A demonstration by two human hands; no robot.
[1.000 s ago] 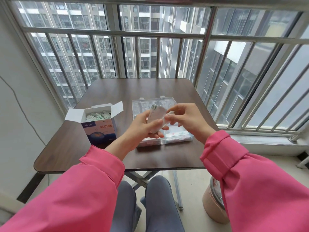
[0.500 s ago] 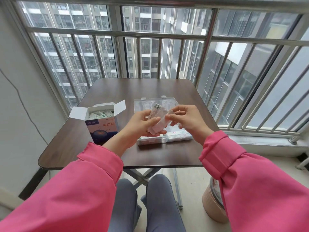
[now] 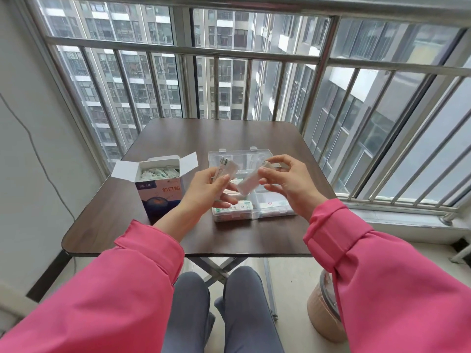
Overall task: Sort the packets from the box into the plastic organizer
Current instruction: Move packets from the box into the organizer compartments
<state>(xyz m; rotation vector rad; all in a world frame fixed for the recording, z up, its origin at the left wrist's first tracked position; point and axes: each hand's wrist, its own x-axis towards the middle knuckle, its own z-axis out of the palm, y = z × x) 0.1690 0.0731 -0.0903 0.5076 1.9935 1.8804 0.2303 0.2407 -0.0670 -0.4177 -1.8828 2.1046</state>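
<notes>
Holding a small stack of packets (image 3: 225, 169) in the left hand (image 3: 207, 191), thumb clamped over them. Pinching one white packet (image 3: 248, 183) in the right hand (image 3: 285, 183), at 3 o'clock of the left. Hovering above the plastic organizer (image 3: 274, 207), lid open. At 9 o'clock, on the table (image 3: 178, 138), the box (image 3: 159, 192), flaps up, packets inside.

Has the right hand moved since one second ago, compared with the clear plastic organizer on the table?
Yes. The right hand, pinching a white packet, has drawn rightward across the clear plastic organizer, away from the left hand.
</notes>
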